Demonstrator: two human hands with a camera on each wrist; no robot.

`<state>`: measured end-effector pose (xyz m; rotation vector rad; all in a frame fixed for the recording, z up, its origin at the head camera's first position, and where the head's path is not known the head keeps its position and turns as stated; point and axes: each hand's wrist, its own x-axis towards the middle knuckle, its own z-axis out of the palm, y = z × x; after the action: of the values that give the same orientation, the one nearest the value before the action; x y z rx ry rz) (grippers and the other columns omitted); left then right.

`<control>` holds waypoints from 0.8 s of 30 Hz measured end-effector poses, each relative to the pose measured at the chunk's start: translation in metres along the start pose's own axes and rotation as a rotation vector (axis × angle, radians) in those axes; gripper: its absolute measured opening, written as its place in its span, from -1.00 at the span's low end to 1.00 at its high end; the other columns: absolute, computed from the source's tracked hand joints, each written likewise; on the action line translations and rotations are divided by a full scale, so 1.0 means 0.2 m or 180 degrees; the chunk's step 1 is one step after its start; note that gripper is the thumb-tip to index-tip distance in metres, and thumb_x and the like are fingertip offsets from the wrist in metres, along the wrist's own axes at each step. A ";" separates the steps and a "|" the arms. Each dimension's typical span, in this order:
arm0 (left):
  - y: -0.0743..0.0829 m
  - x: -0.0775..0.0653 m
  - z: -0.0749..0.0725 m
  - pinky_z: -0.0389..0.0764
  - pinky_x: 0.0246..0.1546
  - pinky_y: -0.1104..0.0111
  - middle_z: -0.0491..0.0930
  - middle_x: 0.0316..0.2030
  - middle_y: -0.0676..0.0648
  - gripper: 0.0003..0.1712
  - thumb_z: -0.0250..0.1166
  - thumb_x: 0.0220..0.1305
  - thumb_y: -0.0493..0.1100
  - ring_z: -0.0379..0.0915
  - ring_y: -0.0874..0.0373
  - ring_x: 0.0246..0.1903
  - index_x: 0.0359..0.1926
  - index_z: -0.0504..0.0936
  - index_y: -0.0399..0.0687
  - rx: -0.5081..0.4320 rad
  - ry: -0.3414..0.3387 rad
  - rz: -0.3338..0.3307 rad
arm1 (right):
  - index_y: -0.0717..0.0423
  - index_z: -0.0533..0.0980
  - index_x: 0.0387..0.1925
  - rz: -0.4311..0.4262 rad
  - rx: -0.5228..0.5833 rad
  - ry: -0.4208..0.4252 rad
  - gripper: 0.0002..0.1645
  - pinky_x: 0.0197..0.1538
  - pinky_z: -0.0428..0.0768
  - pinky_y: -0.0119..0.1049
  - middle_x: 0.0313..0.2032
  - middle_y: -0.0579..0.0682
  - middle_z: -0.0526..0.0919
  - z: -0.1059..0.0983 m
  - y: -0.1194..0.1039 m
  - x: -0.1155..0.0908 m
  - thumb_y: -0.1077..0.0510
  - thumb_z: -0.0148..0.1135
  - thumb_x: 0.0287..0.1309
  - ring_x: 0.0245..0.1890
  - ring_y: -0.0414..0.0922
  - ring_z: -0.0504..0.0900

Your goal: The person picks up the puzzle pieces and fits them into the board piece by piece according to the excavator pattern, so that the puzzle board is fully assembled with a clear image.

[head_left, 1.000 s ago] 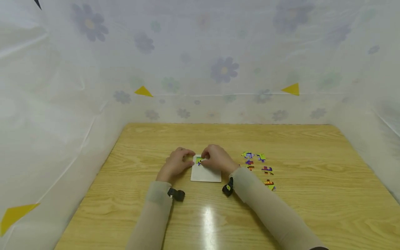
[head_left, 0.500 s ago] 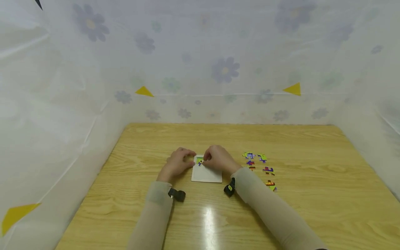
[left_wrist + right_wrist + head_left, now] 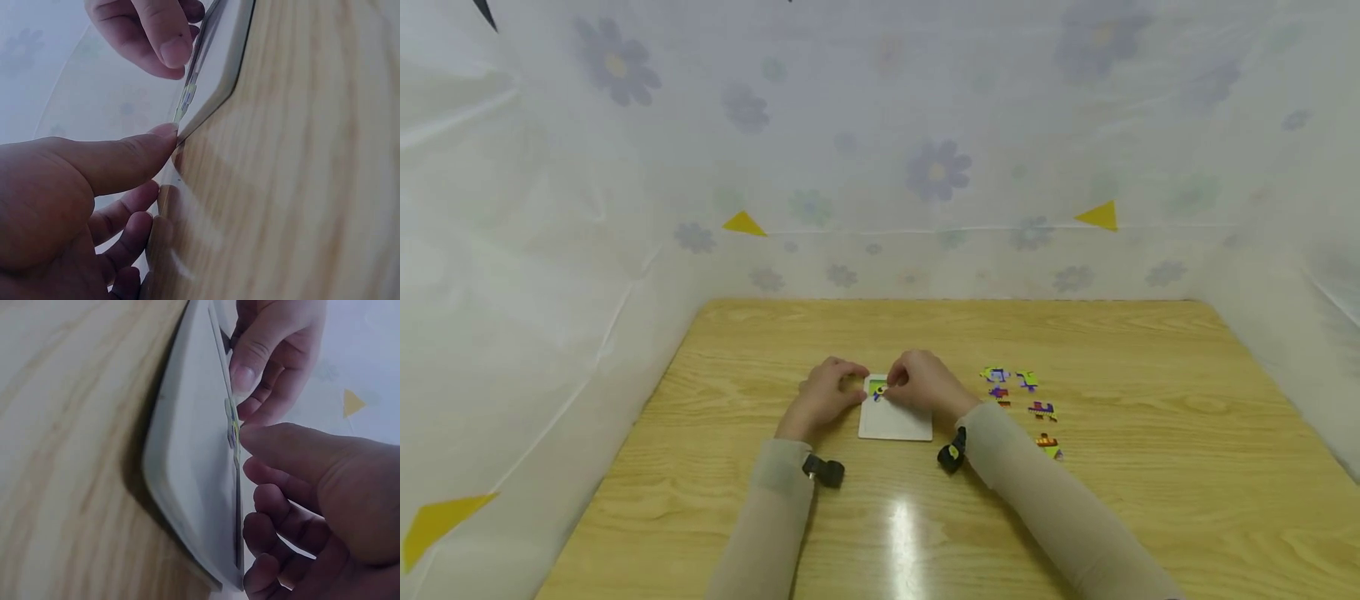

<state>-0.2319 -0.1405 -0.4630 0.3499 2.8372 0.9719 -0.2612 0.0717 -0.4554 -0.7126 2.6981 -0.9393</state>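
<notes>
A white square puzzle tray [image 3: 895,427] lies on the table between both hands. In its far left corner sits a small green, yellow and blue jigsaw puzzle piece [image 3: 877,389]. My left hand [image 3: 825,394] holds the tray by its left side, thumb at the edge and index finger near the far corner. From the right, my right hand [image 3: 925,386] reaches over the tray and pinches at the piece with thumb and index finger. In the right wrist view the thumb tip meets the edge of the jigsaw puzzle piece [image 3: 232,430], and the remaining fingers are bent below it.
Several loose colourful puzzle pieces [image 3: 1042,409] lie on the wooden table [image 3: 1120,500] to the right, some close to my right forearm. White flowered sheeting [image 3: 880,167] with yellow triangles encloses the table at the back and sides.
The right hand has shifted very slightly to the right over the tray, its fingertips staying at the piece. The left hand and the tray hold their place.
</notes>
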 end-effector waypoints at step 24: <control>-0.03 -0.02 -0.04 0.18 0.15 -0.20 0.44 0.18 -0.11 -0.58 0.37 0.29 -0.06 0.29 -0.17 0.20 0.16 0.62 0.09 -0.0038 -0.0003 -0.0001 | 0.18 0.67 -0.08 -0.0067 0.0061 0.0406 -0.74 -0.17 0.54 -0.15 -0.24 -0.07 0.63 -0.27 0.21 -0.27 0.10 0.26 0.32 -0.28 -0.13 0.53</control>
<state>-0.2313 -0.1502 -0.4604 0.3487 2.8292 0.9881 -0.2483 0.1555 -0.4379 -0.7011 2.7919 -1.0478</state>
